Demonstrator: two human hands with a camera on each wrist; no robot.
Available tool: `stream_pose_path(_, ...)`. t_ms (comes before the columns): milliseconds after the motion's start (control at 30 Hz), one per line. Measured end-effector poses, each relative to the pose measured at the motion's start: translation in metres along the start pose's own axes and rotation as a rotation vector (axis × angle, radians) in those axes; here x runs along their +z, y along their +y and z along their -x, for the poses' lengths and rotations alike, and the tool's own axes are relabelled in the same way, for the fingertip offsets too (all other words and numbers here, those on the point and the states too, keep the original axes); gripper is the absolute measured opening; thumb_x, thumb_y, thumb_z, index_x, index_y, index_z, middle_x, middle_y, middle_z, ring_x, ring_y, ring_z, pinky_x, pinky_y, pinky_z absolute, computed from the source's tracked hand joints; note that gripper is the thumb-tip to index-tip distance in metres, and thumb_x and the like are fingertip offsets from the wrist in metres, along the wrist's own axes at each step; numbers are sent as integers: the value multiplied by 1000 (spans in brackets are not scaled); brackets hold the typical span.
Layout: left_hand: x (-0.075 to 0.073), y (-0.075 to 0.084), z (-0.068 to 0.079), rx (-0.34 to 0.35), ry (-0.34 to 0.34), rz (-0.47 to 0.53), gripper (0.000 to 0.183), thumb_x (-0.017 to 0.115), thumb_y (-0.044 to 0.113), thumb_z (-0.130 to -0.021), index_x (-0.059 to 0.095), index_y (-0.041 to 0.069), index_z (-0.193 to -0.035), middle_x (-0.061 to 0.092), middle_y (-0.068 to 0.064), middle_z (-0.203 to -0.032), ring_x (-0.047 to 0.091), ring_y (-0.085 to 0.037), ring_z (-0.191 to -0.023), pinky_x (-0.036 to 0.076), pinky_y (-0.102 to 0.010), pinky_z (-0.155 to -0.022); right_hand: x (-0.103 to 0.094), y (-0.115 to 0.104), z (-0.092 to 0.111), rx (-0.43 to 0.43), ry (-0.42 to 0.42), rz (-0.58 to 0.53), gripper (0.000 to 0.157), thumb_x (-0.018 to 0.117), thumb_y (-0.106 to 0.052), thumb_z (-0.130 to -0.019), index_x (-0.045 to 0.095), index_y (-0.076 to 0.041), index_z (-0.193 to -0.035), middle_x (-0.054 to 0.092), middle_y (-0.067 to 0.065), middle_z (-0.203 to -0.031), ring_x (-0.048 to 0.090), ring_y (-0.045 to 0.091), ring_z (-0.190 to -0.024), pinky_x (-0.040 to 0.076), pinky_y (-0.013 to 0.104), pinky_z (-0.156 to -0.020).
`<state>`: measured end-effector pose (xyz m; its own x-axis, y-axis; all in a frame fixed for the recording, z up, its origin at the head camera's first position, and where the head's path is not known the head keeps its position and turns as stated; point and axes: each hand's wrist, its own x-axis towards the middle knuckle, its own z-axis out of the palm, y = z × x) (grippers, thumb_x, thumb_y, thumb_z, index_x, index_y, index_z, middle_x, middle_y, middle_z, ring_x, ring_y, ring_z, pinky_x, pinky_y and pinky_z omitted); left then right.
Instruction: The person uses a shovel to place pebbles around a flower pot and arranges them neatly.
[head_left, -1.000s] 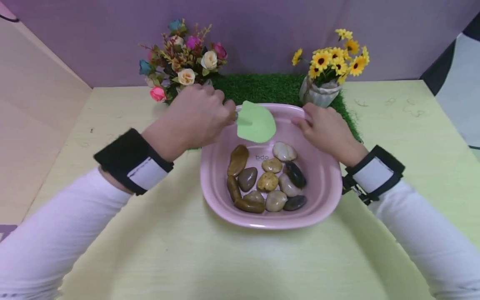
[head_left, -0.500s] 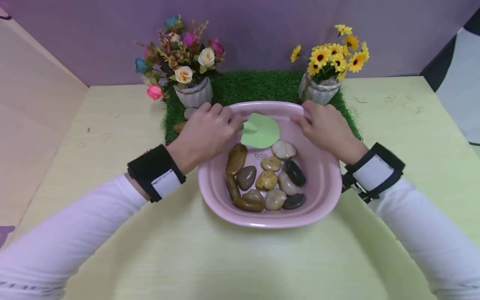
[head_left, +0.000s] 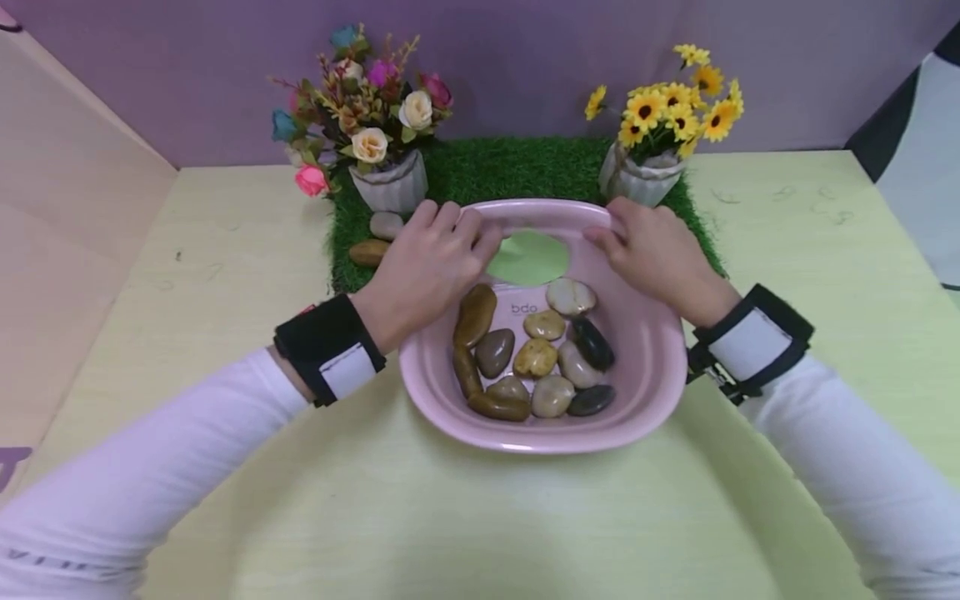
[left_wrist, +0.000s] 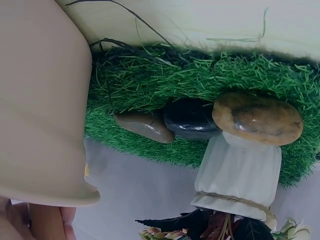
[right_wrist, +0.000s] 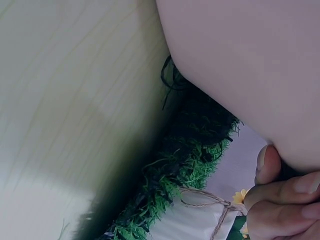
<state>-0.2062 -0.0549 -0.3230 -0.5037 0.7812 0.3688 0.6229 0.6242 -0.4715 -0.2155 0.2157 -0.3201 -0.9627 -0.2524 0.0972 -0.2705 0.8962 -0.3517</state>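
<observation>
A pink plastic basin [head_left: 663, 392] sits at the middle of the table, with several smooth stones [head_left: 536, 358] in brown, cream and black on its floor. My right hand [head_left: 660, 262] grips the far right of its rim, thumb inside and fingers outside, as the fingertips [right_wrist: 306, 185] in the right wrist view confirm. At the far left rim, my left hand [head_left: 431, 271] holds a small shovel [head_left: 532, 258] by its handle. Its light green blade lies inside the basin near the far wall. In the left wrist view the brown handle [left_wrist: 47, 222] shows between the fingers.
Behind the basin lies an artificial grass mat [head_left: 517, 162]. A pot of mixed roses [head_left: 390, 183] stands on its left and a pot of yellow flowers [head_left: 641, 179] on its right. More stones [head_left: 369, 252] rest on the mat's left part. A purple wall [head_left: 517, 67] closes the back.
My left hand has come down and to the right with the shovel, whose blade has dropped lower into the basin. The right hand keeps its grip on the rim.
</observation>
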Motion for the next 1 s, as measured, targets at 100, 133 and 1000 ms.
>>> stream_pose_path(100,0,0,-1,5,-14,15,33,53,28,-100,63,5,-122,66,-15,-103,63,-30,-90,49,-38,-77,0,0,0,5,-7,-12,30,53,-30,-102,53,-4,-87,53,11,-69,52,23,-52,42,33,-47)
stream_pose_path(133,1,0,-1,2,-20,23,31,52,25,-101,64,5,-121,66,-15,-103,63,-30,-89,49,-39,-77,0,0,0,6,-7,-12,30,53,-31,-102,53,-4,-87,53,11,-68,52,23,-52,42,33,-47)
stream_pose_path(1000,5,-2,-4,-44,-98,241,31,56,35,-100,64,11,-116,67,-17,-106,62,-34,-98,43,-45,-88,0,1,0,-3,8,-4,31,53,-31,-102,51,-5,-84,50,9,-66,49,23,-52,39,33,-47)
